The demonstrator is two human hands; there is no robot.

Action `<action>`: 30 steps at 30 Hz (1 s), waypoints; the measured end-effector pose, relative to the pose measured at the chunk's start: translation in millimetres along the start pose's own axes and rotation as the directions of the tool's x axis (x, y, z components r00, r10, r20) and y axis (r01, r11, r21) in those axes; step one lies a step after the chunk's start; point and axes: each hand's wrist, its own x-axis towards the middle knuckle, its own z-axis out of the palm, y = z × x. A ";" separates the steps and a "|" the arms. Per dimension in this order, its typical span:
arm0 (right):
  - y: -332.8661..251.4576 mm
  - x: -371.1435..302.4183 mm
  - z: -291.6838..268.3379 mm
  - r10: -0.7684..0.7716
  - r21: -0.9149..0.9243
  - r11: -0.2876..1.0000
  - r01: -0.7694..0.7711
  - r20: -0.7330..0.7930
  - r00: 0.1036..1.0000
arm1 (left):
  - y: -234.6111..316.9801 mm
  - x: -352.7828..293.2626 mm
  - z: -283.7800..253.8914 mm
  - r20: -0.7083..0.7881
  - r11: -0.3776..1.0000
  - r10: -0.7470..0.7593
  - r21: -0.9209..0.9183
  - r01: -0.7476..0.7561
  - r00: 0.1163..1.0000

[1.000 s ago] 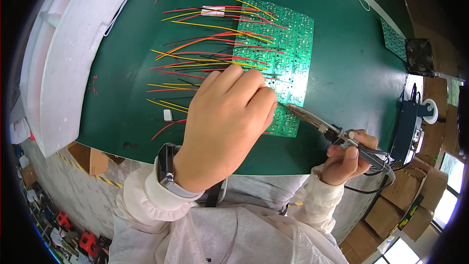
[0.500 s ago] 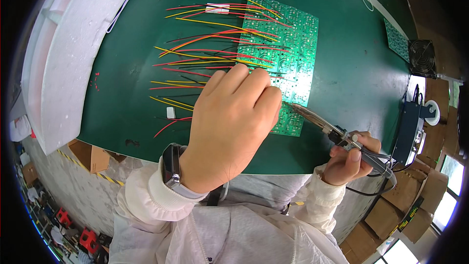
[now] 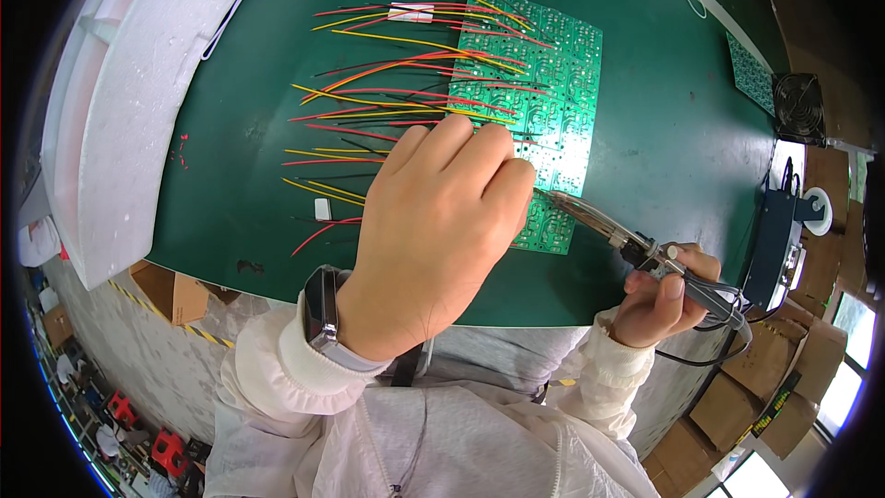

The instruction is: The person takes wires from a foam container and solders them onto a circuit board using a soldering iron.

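Note:
A green circuit board panel lies on the table, with red, yellow and black wires running from it toward the left. My left hand is closed over the lower left part of the panel, knuckles up. Its fingertips and whatever they pinch are hidden beneath the hand. In my right hand is a soldering iron with a metal guide tube along it and a dark cable. The iron points up and left, its tip at the panel just beside my left fingers.
The green table bears a long white foam piece at the left. White bits lie among the wires. At the right are another circuit board, a small black fan and a dark blue box with a white spool. Cardboard boxes stand beyond.

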 end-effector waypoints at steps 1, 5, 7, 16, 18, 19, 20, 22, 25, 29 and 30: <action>0.1 0.1 -0.5 0.003 -0.002 1.000 -0.003 0.000 1.000 | -1.0 0.0 0.8 0.000 1.000 0.002 -0.011 -0.002 1.000; 0.4 0.6 -0.8 -0.002 0.004 1.000 0.002 -0.007 1.000 | -3.0 0.5 2.0 -0.014 0.999 0.019 -0.045 -0.019 1.000; 0.7 0.5 -0.9 -0.002 0.002 1.000 0.002 -0.002 1.000 | -3.1 0.3 1.1 -0.010 0.998 0.025 -0.066 -0.025 1.000; 1.1 0.9 -0.2 -0.009 0.003 1.000 0.009 -0.002 1.000 | -0.6 0.7 0.8 -0.020 0.999 0.027 -0.038 -0.028 0.999; 0.9 1.2 -0.2 -0.014 -0.002 1.000 0.014 -0.001 1.000 | -0.5 0.6 0.2 -0.012 0.999 0.032 -0.019 -0.033 0.999; 0.7 1.4 -0.1 -0.023 -0.011 1.000 0.023 0.004 1.000 | -0.5 0.4 0.1 -0.005 0.999 0.037 0.001 -0.037 0.999; 0.8 1.5 -0.1 -0.032 -0.019 0.999 0.033 0.009 0.999 | 0.0 0.2 0.5 -0.004 0.999 0.037 0.001 -0.037 0.999; 1.7 1.6 0.3 -0.042 -0.021 0.999 0.042 0.005 0.999 | 1.2 -0.3 1.4 -0.021 0.999 0.039 0.027 -0.038 0.999; 4.8 2.6 -0.3 -0.084 -0.042 0.996 0.084 0.000 0.996 | 1.7 -1.2 1.7 -0.004 0.999 0.035 0.015 -0.035 0.999; 5.2 4.4 4.5 -0.162 -0.095 0.983 0.160 -0.015 0.987 | -0.4 -3.4 8.1 -0.010 1.000 0.013 -0.017 -0.013 1.000; 2.7 4.7 7.3 -0.160 -0.094 0.983 0.157 -0.016 0.987 | -1.5 -4.6 10.0 -0.031 0.998 0.006 -0.059 -0.008 0.999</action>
